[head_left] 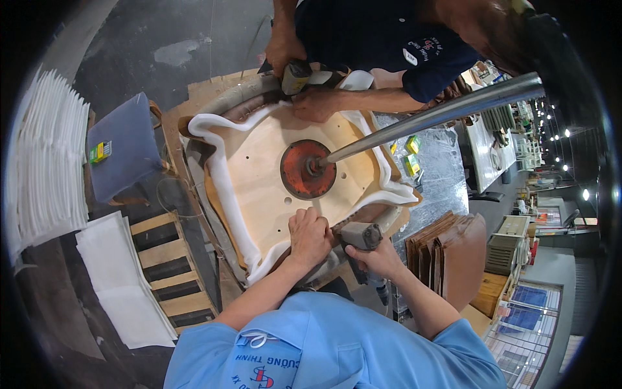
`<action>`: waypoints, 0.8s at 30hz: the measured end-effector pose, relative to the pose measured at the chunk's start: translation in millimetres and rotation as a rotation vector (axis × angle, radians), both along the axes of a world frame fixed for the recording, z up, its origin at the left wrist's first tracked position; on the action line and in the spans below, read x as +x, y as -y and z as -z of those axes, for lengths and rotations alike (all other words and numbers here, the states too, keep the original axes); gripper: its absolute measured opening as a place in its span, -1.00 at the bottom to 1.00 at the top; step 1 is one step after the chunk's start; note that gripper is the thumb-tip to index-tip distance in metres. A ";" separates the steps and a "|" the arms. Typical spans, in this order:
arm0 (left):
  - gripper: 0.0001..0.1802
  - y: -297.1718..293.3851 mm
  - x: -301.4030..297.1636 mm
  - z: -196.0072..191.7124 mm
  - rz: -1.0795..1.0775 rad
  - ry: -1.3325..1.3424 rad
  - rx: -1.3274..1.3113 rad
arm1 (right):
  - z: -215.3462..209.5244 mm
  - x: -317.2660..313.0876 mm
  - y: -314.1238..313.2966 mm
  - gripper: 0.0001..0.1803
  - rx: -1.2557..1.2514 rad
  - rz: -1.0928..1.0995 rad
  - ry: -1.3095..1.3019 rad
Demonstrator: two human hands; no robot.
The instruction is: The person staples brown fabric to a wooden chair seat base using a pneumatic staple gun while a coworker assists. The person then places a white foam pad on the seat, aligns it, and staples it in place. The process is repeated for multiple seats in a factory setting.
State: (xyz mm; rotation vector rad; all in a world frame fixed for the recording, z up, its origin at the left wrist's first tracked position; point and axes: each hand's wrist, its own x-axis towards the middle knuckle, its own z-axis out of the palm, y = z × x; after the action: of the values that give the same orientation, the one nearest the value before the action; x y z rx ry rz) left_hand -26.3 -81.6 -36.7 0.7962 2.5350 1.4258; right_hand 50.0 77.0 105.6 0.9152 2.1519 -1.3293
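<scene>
In front of me lies a pale wooden board (259,168), edged with white padding (223,188) and a brown cover (376,212). My left hand (310,238) is closed at the board's near edge, its fingers bent over the cover there; the fingertips are partly hidden. My right hand (381,259) grips a grey staple gun (361,236), its nose close to the near edge, just right of my left hand. A hose fitting hangs below the gun. On the middle of the board rests an orange-red disc (301,185) at the end of a metal pole (434,117).
Across the board, a co-worker's hand (317,104) is at the far edge; the other holds a yellow-grey staple gun (296,76). White sheets (52,155) are stacked left, near a slatted wooden pallet (165,259). Brown leather pieces (453,253) stand right, below small yellow boxes (413,164).
</scene>
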 end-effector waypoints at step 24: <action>-0.88 18.3 -12.4 -9.9 0.092 0.037 -0.017 | 9.8 3.0 13.3 -0.50 -0.048 -0.009 -0.038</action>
State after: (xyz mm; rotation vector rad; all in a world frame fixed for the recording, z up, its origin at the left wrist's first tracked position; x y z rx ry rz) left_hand -38.8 -99.9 -26.8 0.8641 2.4460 1.3757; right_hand 53.0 63.7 95.8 0.8676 2.1404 -1.3981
